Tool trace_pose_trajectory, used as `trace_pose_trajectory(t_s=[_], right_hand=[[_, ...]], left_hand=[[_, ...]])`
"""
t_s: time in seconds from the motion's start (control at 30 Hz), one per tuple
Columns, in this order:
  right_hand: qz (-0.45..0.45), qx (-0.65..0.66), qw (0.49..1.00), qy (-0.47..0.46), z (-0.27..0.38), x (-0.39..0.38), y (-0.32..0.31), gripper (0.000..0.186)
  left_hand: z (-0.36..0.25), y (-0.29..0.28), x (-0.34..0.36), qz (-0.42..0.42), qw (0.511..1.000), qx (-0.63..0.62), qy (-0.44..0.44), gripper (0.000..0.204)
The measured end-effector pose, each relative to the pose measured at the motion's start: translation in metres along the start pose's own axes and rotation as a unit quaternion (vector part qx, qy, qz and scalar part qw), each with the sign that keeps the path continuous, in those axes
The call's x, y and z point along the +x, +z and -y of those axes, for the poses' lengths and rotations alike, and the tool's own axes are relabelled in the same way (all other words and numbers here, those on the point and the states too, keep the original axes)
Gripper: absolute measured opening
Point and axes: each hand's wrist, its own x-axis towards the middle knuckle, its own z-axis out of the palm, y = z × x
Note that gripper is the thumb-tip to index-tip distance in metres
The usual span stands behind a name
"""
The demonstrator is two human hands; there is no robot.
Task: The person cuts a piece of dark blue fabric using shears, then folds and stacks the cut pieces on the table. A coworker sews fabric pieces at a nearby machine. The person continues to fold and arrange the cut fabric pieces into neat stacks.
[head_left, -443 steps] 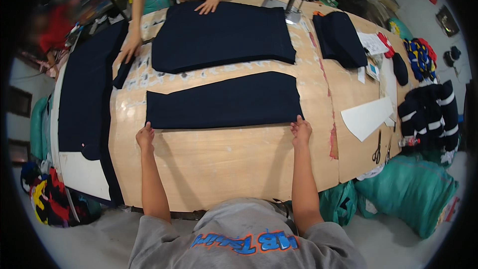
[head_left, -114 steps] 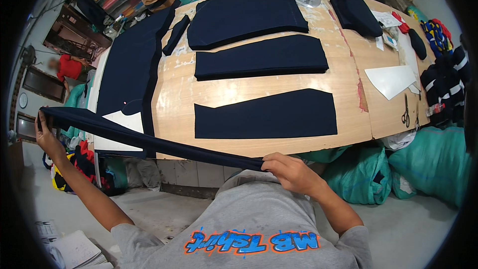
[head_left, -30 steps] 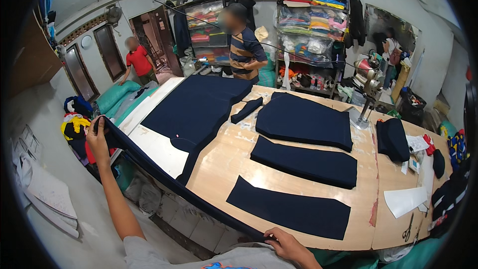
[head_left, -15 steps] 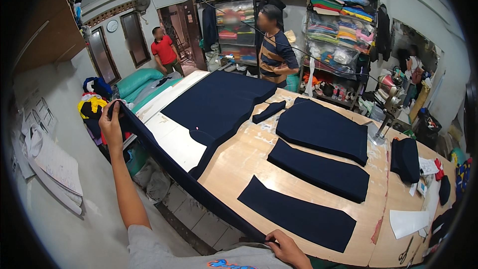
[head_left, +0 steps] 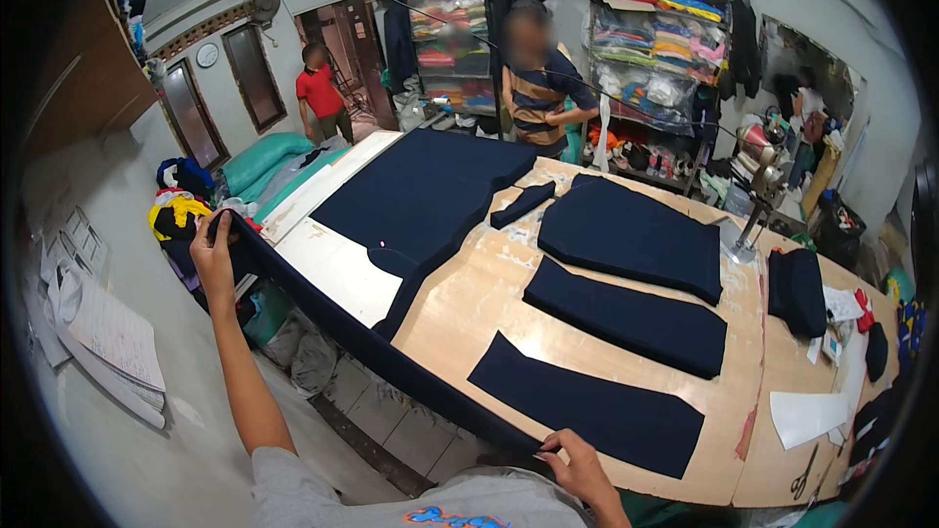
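Note:
My left hand (head_left: 213, 240) is raised at the far left, its fingers pinched on one end of a long navy fabric strip (head_left: 421, 376). The strip stretches diagonally along the table's near edge to my right hand (head_left: 569, 460), low in the view, which grips it between thumb and fingers. On the plywood table (head_left: 440, 318) beside it lie a large navy piece (head_left: 411, 186) over white board, a small narrow piece (head_left: 520, 203) and three cut panels (head_left: 621, 235). A folded navy bundle (head_left: 795, 288) lies farther right, with white paper (head_left: 804, 416) and scissors (head_left: 804, 477).
Across the table a person in a striped shirt (head_left: 536, 112) stands before stacked fabric shelves (head_left: 655, 39); a person in red (head_left: 318, 88) stands by a doorway. A cutting machine (head_left: 745, 230) stands on the table's back edge. Teal sacks (head_left: 264, 161) and hanging papers (head_left: 108, 342) are left.
Earlier my hands held a cut panel on the table; now they stretch a long strip along its edge. My view has swung up toward the room. Over the last second the person in red moved slightly.

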Motion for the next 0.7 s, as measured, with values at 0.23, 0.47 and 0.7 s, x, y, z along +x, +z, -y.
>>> trace_pose_trajectory(t_s=[0.23,0.47,0.7], right_hand=[[-0.093,-0.064,0.993,0.032,0.005,-0.006,-0.038,0.014],[-0.211,-0.09,0.972,0.045,0.01,-0.026,-0.083,0.019],[-0.316,-0.289,0.893,0.135,-0.001,-0.068,-0.144,0.017]], left_hand=[[-0.003,0.018,-0.025,0.069,0.997,0.013,-0.008,0.034],[0.006,0.057,-0.048,0.188,0.981,-0.034,-0.045,0.029],[0.032,0.109,-0.123,0.413,0.906,-0.056,-0.075,0.015]])
